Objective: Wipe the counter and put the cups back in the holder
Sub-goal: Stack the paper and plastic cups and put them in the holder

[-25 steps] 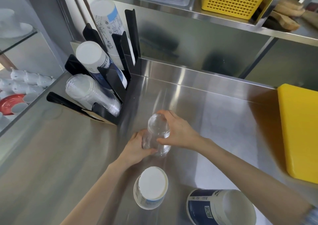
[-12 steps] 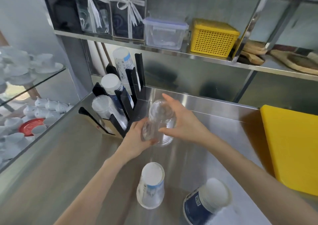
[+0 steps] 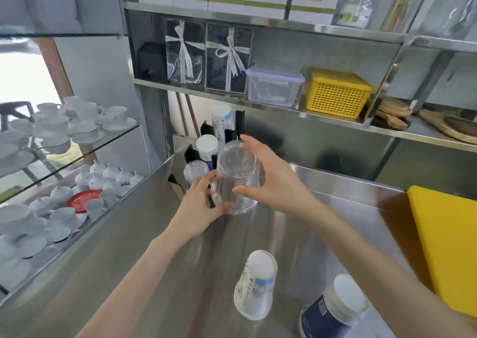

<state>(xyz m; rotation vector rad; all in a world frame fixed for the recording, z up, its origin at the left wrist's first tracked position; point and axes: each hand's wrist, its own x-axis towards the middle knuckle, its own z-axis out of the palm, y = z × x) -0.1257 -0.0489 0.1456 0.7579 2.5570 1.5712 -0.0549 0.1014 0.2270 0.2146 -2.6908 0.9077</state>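
Both hands hold a stack of clear plastic cups (image 3: 236,177) upside down, above the steel counter (image 3: 129,260). My left hand (image 3: 200,206) grips its lower rim from the left. My right hand (image 3: 273,180) wraps its right side, fingers over the top. Just behind the stack stands the black cup holder (image 3: 238,126), with white paper cup stacks (image 3: 207,146) and a clear cup stack (image 3: 195,171) in its slots. Near me on the counter stand an upside-down stack of white paper cups (image 3: 256,286) and a stack of dark blue paper cups (image 3: 335,312).
A yellow cutting board (image 3: 449,247) lies at the counter's right. Above the counter a steel shelf (image 3: 206,97) carries a clear lidded box (image 3: 275,86), a yellow basket (image 3: 336,93) and wooden boards (image 3: 395,113). Glass shelves on the left hold white crockery (image 3: 77,120).
Both hands have lifted the clear cup stack off the counter and carried it back toward the holder. My head has tilted up, bringing the upper shelves into view.
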